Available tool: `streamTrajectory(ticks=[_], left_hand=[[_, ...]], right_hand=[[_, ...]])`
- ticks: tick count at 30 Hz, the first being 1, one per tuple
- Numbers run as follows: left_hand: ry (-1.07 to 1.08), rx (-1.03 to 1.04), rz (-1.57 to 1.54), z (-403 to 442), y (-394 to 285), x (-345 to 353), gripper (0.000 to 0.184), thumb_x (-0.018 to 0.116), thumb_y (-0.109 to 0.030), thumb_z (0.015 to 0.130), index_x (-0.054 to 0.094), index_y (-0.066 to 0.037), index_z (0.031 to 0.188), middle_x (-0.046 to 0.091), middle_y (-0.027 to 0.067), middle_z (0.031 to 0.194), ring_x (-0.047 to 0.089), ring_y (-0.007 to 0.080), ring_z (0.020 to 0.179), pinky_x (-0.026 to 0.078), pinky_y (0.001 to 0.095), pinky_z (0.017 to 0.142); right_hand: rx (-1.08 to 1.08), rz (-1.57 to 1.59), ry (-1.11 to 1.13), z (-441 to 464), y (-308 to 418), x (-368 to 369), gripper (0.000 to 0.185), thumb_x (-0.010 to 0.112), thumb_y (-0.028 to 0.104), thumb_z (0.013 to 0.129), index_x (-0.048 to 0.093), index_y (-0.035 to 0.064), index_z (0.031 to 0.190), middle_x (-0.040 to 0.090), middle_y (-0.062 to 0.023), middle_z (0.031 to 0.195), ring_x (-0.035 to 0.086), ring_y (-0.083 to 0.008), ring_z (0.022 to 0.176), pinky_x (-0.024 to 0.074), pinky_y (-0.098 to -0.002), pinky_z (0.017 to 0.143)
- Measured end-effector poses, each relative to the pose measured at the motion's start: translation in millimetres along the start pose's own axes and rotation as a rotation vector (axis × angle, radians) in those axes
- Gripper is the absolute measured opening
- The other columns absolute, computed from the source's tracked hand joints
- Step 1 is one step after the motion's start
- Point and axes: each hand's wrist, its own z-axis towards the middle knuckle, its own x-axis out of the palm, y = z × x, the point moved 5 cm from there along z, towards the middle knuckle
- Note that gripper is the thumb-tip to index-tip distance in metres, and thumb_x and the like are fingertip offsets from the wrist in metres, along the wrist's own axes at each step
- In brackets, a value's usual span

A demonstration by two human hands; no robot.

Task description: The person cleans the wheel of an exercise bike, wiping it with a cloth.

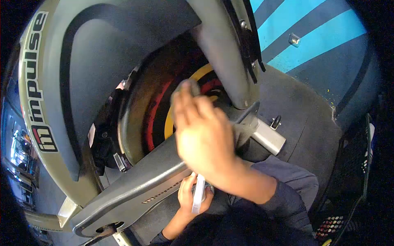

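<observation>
Step in hand looks like work at the flywheel [152, 123] face. Your right hand [205, 139] has a blurred grey item [194, 87] at the fingertips; can't tell if gripped. Left hand [186, 201] is closed round a pale slim item [198, 197], beside the long cover [131, 180]. Any move there calls for light contact. Edges: cover below, frame arm [221, 53] right, tight. More open over the floor [303, 119].
</observation>
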Motion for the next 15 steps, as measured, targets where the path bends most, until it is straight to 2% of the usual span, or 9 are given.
streamTrajectory(ticks=[5,7,8,10,11,13,15], left_hand=[[0.003,-0.004,0.038,4.4,-3.8,-0.4,0.066,0.067,0.000,0.061,0.040,0.006,0.121,0.058,0.0185,0.085,0.057,0.0306,0.070,0.048,0.0370,0.064],[-0.018,0.019,0.058,3.5,-3.9,-2.1,0.066,0.067,0.001,0.060,0.040,0.006,0.120,0.057,0.0175,0.084,0.057,0.0300,0.069,0.048,0.0365,0.064],[0.027,-0.035,0.010,-6.9,6.5,2.2,0.068,0.066,-0.001,0.063,0.036,0.002,0.124,0.059,0.0157,0.090,0.059,0.0253,0.073,0.048,0.0348,0.068],[0.006,-0.014,0.010,-3.9,4.1,2.0,0.067,0.066,0.000,0.061,0.038,0.004,0.122,0.058,0.0162,0.087,0.058,0.0274,0.071,0.048,0.0358,0.065],[-0.008,0.000,0.009,-2.3,2.7,0.9,0.067,0.066,0.001,0.059,0.040,0.006,0.121,0.056,0.0167,0.083,0.057,0.0296,0.069,0.048,0.0367,0.063],[0.006,0.003,0.031,4.4,-2.8,-1.1,0.066,0.066,0.001,0.060,0.040,0.005,0.121,0.057,0.0174,0.085,0.057,0.0299,0.069,0.048,0.0375,0.064],[0.018,0.017,0.039,7.3,-5.2,-1.1,0.066,0.066,0.000,0.061,0.039,0.004,0.121,0.058,0.0182,0.088,0.057,0.0304,0.069,0.048,0.0383,0.064]], right_hand=[[-0.021,0.018,-0.025,2.0,-2.7,3.1,0.046,0.057,0.015,0.069,0.056,-0.0084,0.108,0.054,-0.0220,0.118,0.057,-0.0263,0.089,0.0499,-0.0318,0.063],[0.085,-0.074,-0.007,6.6,-18.2,9.1,0.051,0.059,0.013,0.068,0.053,-0.0085,0.114,0.051,-0.0216,0.123,0.055,-0.0268,0.093,0.0498,-0.0320,0.070],[0.071,-0.078,-0.037,7.7,-24.9,11.9,0.052,0.060,0.013,0.067,0.053,-0.0084,0.114,0.050,-0.0214,0.124,0.054,-0.0269,0.094,0.0495,-0.0321,0.071],[0.059,-0.084,-0.072,9.0,-25.9,8.1,0.053,0.061,0.013,0.066,0.053,-0.0083,0.114,0.049,-0.0213,0.125,0.054,-0.0269,0.095,0.0492,-0.0322,0.072],[0.046,-0.068,-0.045,6.3,-21.9,7.9,0.051,0.060,0.014,0.067,0.053,-0.0081,0.113,0.050,-0.0211,0.124,0.054,-0.0261,0.094,0.0487,-0.0323,0.070],[-0.022,-0.096,-0.006,-1.6,-2.9,4.0,0.045,0.055,0.013,0.070,0.055,-0.0062,0.111,0.053,-0.0201,0.121,0.055,-0.0237,0.093,0.0462,-0.0314,0.064],[-0.086,0.018,0.012,-7.8,14.1,-1.0,0.043,0.051,0.012,0.072,0.056,-0.0049,0.111,0.054,-0.0192,0.120,0.055,-0.0231,0.093,0.0444,-0.0301,0.061]])
